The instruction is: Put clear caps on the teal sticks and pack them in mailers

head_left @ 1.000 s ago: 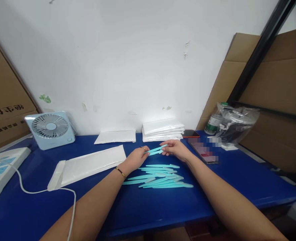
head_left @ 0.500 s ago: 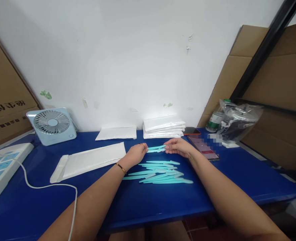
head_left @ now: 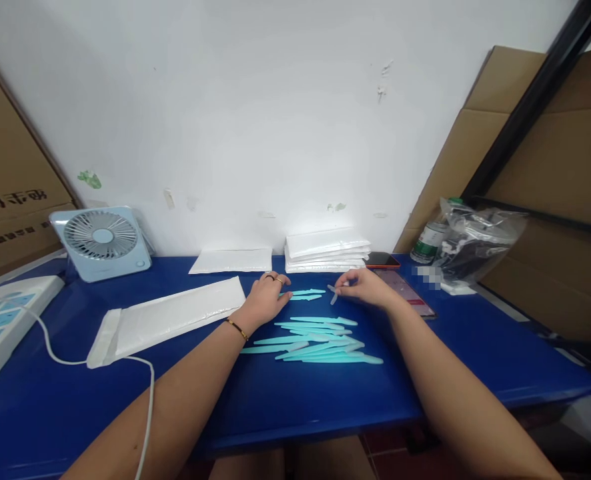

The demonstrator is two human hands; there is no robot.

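Observation:
My left hand (head_left: 267, 297) is closed on the handle ends of two turquoise eyebrow razors (head_left: 308, 293), whose uncovered thin heads point right. Across a short gap, my right hand (head_left: 363, 288) pinches small translucent caps (head_left: 332, 294) between thumb and fingers; they cross each other. In front of both hands lies a loose pile of turquoise eyebrow razors (head_left: 320, 341) on the blue table (head_left: 285, 407). Whitish caps cover the heads at the right ends of several of them.
A white padded envelope (head_left: 175, 320) lies left of my left hand. Another envelope (head_left: 230, 261) and an envelope stack (head_left: 325, 250) sit by the wall. Phones (head_left: 410, 297), a bottle (head_left: 428, 241) and a plastic bag (head_left: 480, 240) are right; a fan (head_left: 100, 240), power strip (head_left: 18, 320) and cable (head_left: 150, 393) are left.
My right hand has drawn away to the right with the caps, baring the razor heads. The left hand has shifted slightly left and up, keeping the two razors.

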